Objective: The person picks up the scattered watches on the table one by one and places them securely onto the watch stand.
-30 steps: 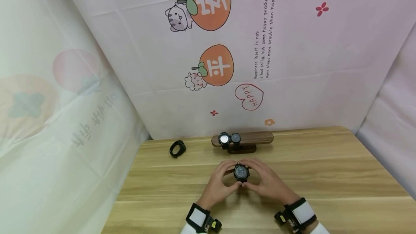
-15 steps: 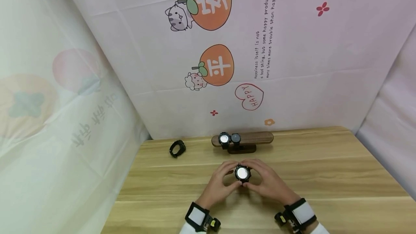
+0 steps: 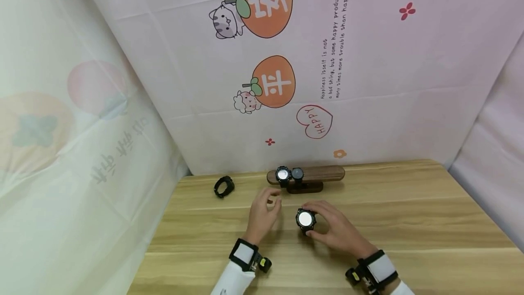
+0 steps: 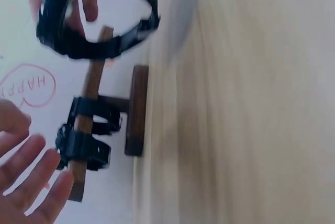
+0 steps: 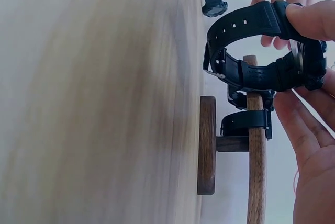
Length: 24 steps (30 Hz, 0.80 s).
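pinching the black round-faced strap watch [image 3: 305, 219] at both ends with the bare right hand [image 3: 337, 228], above the pale wooden table [image 3: 196, 240]; with the bare left hand [image 3: 261, 216] apart, loosely spread (holding nothing). could let it twist or drop from so narrow a hold.

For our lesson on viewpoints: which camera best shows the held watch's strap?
The right wrist view: the strap looks large and sharp, its loop plain. The left wrist shows it blurred, near the top edge; the head view shows mostly the watch face, little strap.
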Motion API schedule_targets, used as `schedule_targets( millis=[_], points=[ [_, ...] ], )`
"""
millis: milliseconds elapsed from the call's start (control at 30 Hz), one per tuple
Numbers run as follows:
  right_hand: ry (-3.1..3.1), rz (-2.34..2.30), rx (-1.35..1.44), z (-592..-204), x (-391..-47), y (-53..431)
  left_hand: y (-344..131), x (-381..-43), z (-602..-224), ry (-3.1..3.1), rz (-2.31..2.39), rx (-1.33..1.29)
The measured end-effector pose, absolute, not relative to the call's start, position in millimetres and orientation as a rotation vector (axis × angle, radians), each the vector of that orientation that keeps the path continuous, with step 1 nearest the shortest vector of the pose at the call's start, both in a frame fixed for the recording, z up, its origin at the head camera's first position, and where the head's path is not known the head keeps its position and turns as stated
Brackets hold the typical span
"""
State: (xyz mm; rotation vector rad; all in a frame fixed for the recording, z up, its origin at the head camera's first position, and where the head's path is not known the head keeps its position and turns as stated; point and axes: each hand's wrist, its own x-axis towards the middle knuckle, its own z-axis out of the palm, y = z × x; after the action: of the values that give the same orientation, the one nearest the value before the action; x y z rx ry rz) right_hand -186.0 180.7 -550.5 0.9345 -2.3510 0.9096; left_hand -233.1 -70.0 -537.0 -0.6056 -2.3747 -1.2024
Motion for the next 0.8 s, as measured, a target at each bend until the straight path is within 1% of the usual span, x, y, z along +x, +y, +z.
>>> schedule_targets(
  millis=[267,400,567,800],
  points=[
    [-2.329,0.921,0.95,-548.8,-183.4,181.6,-78.0,-257.0,-535.8,-2.383,-1.071,-0.452],
    [-2.333,0.92,0.947,-549.5,-182.4,182.2,-82.1,-268.7,-534.7,-2.442,-1.037,-0.467],
    [-2.361,0.903,0.924,-551.0,-182.0,183.5,-85.4,-286.3,-537.1,-2.493,-1.018,-0.555],
    [-2.413,0.926,0.899,-552.5,-180.9,185.0,-89.7,-297.9,-534.9,-2.56,-1.179,-0.569]
  ],
)
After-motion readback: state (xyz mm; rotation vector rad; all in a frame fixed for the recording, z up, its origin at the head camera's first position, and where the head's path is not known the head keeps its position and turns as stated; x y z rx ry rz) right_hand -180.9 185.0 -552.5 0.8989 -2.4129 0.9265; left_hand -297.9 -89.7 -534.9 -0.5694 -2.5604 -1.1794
